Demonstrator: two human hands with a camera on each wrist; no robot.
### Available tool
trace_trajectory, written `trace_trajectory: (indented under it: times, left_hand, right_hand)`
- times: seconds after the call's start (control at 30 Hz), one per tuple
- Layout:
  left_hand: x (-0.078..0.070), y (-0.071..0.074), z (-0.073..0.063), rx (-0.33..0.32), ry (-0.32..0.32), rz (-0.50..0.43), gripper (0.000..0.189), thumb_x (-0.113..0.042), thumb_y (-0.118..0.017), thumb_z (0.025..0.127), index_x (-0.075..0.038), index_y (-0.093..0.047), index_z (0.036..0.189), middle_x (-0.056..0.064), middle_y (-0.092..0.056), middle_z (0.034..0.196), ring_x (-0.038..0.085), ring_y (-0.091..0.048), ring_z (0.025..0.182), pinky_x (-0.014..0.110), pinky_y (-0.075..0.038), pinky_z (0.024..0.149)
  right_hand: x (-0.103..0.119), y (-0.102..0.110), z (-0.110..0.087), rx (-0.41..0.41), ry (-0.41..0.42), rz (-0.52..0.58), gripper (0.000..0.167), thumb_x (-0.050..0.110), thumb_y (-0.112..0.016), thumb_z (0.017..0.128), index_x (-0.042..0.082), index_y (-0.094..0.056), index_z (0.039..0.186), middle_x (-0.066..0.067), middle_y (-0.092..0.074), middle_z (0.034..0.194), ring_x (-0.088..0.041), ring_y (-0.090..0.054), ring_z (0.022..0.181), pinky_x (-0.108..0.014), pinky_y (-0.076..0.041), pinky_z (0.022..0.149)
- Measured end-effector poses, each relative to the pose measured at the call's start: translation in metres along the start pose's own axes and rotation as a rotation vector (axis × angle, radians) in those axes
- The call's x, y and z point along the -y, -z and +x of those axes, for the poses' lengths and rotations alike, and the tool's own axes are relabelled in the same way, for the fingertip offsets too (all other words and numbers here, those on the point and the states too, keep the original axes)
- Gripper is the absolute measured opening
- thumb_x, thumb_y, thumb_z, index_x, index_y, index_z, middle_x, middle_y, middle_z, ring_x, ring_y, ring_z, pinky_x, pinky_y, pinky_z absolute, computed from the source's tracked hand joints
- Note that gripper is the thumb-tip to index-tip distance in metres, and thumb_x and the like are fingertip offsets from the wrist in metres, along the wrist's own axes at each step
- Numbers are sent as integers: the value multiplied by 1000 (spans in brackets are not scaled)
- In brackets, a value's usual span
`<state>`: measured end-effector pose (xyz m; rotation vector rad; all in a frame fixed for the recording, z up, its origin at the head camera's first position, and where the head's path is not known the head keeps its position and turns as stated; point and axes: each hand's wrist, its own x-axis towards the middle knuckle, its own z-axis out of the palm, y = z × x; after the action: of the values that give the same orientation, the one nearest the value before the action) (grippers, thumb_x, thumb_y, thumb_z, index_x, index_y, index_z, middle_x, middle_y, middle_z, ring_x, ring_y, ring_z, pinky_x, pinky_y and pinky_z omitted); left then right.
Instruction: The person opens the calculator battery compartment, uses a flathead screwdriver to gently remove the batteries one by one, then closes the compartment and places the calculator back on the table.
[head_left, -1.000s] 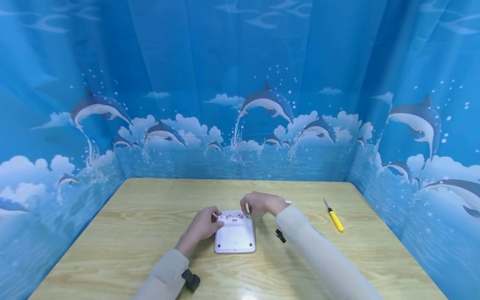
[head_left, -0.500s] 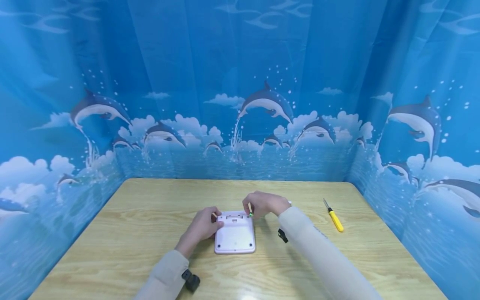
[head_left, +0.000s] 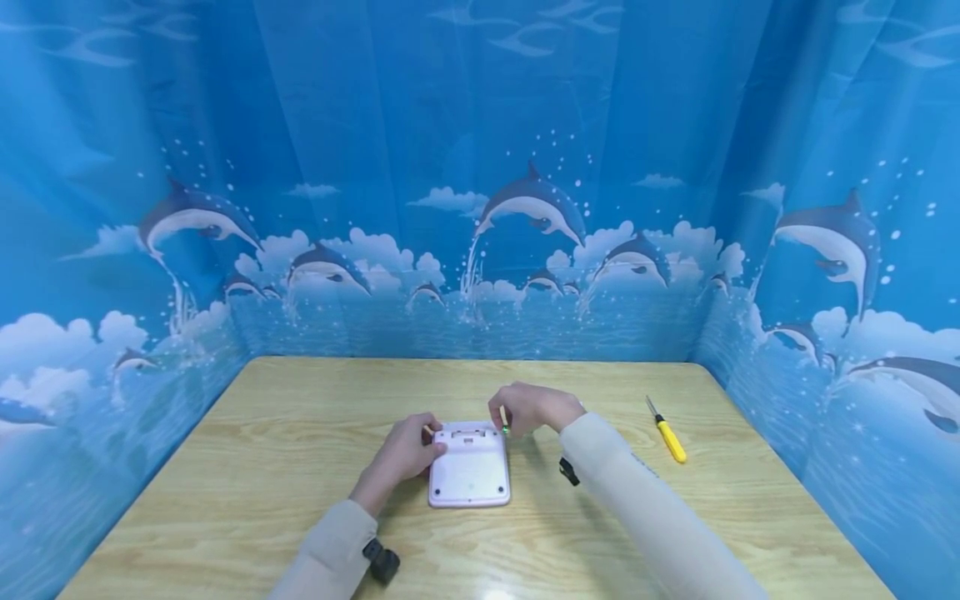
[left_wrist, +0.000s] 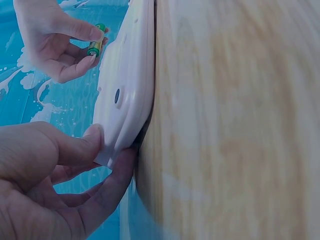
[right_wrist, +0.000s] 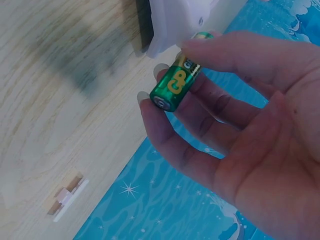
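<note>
Blue curtain (head_left: 450,108), printed with leaping dolphins, white clouds and rippled water; hangs behind the worktop and along both its sides.

Worktop (head_left: 300,425), one: pale wood grain, rounded far corners, a bright spot of glare at the near side.

Device (head_left: 470,475), one: pale pink-white, squarish, rounded corners; lies on the worktop between the two hands. Upper face carries a recess (head_left: 468,435) near the far edge and a dark dot at each near corner.

Left hand (head_left: 408,446): clamped on the far left corner of the device, thumb on the upper face, fingers at the edge and underneath.

Battery (right_wrist: 175,87), one: green and gold, short, lettered "GP"; held just above the device's far right corner. Whether it touches the device cannot be told.

Right hand (head_left: 525,407): thumb and fingertips pinched together on the battery.

Screwdriver (head_left: 672,442), one: yellow handle, dark collar, metal shaft; lies to the right, well apart from the device, tip toward the curtain.

White piece (right_wrist: 70,197), one: small, narrow, tabbed; flat on the worktop near its edge.

Sleeves (head_left: 645,500), two: pale, with black gear (head_left: 384,562) at the wrist.
</note>
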<state>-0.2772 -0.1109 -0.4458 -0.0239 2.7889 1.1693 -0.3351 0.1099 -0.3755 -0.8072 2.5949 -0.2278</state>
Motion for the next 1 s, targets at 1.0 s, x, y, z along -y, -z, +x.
trace_trajectory:
  times: [1.0]
  left_hand:
    - [-1, 4, 2, -3, -17, 45, 29, -13, -76, 92, -7, -67, 118, 11, -68, 101, 19, -64, 80, 31, -59, 69]
  right_hand:
    - [-15, -4, -8, 6, -30, 51, 32, -16, -62, 82, 11, -72, 96, 0, -64, 88, -14, -51, 71, -28, -40, 60]
